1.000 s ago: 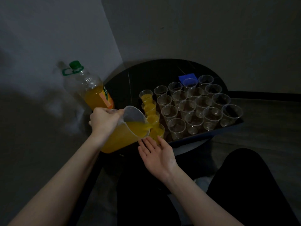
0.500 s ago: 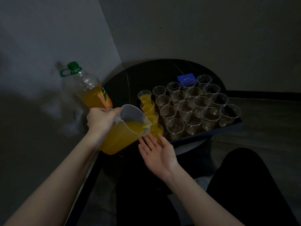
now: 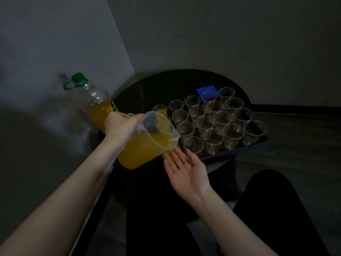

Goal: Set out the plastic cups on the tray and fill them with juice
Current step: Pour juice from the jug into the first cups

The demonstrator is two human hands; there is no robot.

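My left hand (image 3: 120,124) grips the handle of a clear plastic jug (image 3: 147,143) of orange juice, tilted with its spout over the left side of the cups. Several clear plastic cups (image 3: 214,124) stand in rows on a dark tray (image 3: 258,143). The leftmost row holds juice; its far cup (image 3: 159,109) shows, the nearer ones are hidden behind the jug. The cup (image 3: 193,145) just right of the spout is empty. My right hand (image 3: 186,170) hovers palm up, fingers straight, below the spout at the tray's near corner.
A large juice bottle (image 3: 96,102) with a green cap stands left of the tray, behind my left hand. The tray sits on a round black table (image 3: 166,85) in a wall corner. A blue square (image 3: 205,89) lies behind the cups. My dark-clothed legs are below.
The jug has shifted a little right and nearer, now covering most of the filled row. My right hand stays palm up under the spout.
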